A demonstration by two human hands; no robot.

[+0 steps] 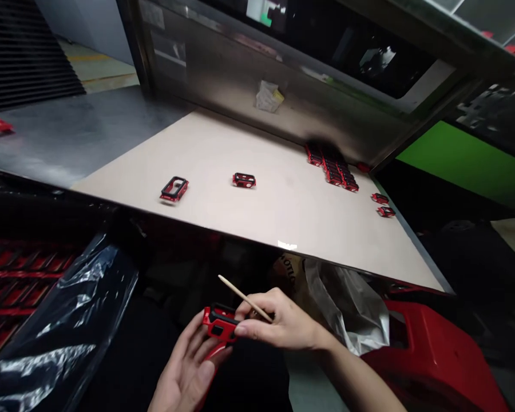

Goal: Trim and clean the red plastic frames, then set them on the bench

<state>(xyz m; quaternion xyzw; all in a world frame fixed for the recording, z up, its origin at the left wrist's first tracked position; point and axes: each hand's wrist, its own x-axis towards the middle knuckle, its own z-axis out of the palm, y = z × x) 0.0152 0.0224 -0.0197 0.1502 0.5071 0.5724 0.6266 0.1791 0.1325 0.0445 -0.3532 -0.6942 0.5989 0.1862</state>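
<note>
Head view: left hand (186,369) cradles a red frame (218,323), right hand (278,323) pinches a wooden stick (240,296); plastic sheeting (64,326) nearby.

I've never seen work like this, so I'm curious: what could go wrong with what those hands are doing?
The wooden stick in the right hand could slip and mark the red-and-black frame. The frame sits in the open-palmed left hand, so it might also fall if knocked.

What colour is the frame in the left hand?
The frame in the left hand is red with black trim, best in the head view.
</note>
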